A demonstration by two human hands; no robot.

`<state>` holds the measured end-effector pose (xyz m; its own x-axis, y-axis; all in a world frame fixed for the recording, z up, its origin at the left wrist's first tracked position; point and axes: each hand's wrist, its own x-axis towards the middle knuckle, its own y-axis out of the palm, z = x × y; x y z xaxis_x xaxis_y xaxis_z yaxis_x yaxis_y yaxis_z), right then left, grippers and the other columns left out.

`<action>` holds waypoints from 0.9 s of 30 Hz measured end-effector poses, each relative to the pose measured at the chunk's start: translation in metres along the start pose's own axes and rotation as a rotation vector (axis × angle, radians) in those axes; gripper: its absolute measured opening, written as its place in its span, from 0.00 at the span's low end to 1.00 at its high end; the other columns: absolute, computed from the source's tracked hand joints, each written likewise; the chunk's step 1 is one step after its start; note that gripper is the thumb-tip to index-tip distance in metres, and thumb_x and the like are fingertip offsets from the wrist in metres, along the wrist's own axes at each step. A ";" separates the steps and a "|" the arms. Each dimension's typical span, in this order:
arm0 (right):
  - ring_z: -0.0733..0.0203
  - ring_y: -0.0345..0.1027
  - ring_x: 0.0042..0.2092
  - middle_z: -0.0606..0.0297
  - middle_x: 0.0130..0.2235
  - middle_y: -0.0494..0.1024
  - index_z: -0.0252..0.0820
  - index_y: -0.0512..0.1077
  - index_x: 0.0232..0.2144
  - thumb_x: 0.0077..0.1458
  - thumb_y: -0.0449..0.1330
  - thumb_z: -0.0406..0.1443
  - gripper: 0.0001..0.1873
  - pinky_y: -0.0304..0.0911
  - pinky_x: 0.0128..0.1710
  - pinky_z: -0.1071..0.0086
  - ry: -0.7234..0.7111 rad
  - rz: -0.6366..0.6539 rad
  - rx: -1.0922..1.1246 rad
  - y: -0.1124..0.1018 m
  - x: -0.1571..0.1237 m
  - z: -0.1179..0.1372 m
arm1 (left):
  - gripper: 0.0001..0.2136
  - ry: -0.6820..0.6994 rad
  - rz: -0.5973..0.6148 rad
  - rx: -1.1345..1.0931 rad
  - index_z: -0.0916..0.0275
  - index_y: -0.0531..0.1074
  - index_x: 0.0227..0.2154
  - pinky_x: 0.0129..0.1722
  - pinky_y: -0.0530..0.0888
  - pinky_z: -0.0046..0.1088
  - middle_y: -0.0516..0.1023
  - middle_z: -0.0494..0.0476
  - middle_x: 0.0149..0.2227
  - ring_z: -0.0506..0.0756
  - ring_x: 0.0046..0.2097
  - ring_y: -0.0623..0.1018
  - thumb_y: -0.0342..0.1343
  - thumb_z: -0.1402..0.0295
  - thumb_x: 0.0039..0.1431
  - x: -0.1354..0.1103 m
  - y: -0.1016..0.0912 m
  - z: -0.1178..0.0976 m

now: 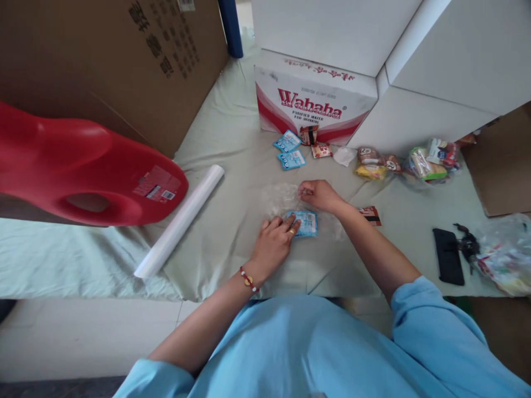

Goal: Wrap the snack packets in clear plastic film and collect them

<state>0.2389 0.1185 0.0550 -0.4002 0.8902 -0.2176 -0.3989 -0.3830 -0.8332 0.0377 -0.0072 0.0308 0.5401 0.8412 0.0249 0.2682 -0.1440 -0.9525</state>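
Note:
A blue-and-white packet (308, 224) lies flat on clear plastic film (279, 200) spread over the pale green cloth. My left hand (274, 237) rests on the packet's left side, fingers stretched out and pressing it down. Just above the packet, my right hand (317, 194) is closed in a pinch on the edge of the plastic film. Beside my right forearm lies a small brown-and-red packet (370, 215), partly covered by the arm. Farther back, two more blue packets (291, 160) lie near a red-and-cream packet (322, 150).
A white roll (180, 221) lies at left beside a large red jug (95, 171). A Wahaha carton (315, 99) stands at the back. Bagged snacks (431, 160) sit at right, with a black phone (448, 256), keys (468, 241) and a plastic bag (508, 254) nearer the front edge.

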 end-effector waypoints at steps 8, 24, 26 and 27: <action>0.57 0.70 0.38 0.58 0.40 0.80 0.47 0.73 0.62 0.71 0.52 0.35 0.21 0.57 0.35 0.69 -0.309 0.155 -0.280 0.032 -0.077 0.016 | 0.18 -0.023 0.009 -0.227 0.55 0.81 0.51 0.54 0.70 0.51 0.84 0.58 0.53 0.64 0.55 0.76 0.50 0.74 0.66 0.001 0.001 0.017; 0.50 0.67 0.49 0.54 0.46 0.76 0.52 0.69 0.66 0.71 0.49 0.30 0.27 0.62 0.46 0.65 -0.339 0.164 -0.392 0.046 -0.090 0.021 | 0.25 -0.129 -0.199 -0.669 0.55 0.71 0.63 0.72 0.52 0.53 0.85 0.57 0.46 0.62 0.63 0.74 0.55 0.52 0.67 0.052 -0.029 0.059; 0.51 0.66 0.50 0.54 0.48 0.76 0.51 0.71 0.65 0.71 0.50 0.30 0.26 0.62 0.47 0.66 -0.327 0.166 -0.379 0.048 -0.090 0.019 | 0.17 -0.003 -0.044 -0.552 0.53 0.80 0.51 0.71 0.55 0.52 0.85 0.54 0.40 0.61 0.56 0.79 0.57 0.55 0.65 0.049 -0.032 0.058; 0.51 0.66 0.51 0.55 0.48 0.76 0.51 0.71 0.65 0.70 0.50 0.30 0.26 0.62 0.48 0.66 -0.322 0.162 -0.364 0.050 -0.089 0.018 | 0.14 0.041 0.006 -0.513 0.53 0.83 0.45 0.68 0.59 0.49 0.85 0.53 0.39 0.59 0.51 0.80 0.56 0.57 0.65 0.043 -0.033 0.060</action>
<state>0.2405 0.0155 0.0421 -0.6896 0.6836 -0.2391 -0.0204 -0.3483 -0.9371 0.0044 0.0646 0.0447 0.5709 0.8200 0.0418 0.6164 -0.3944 -0.6815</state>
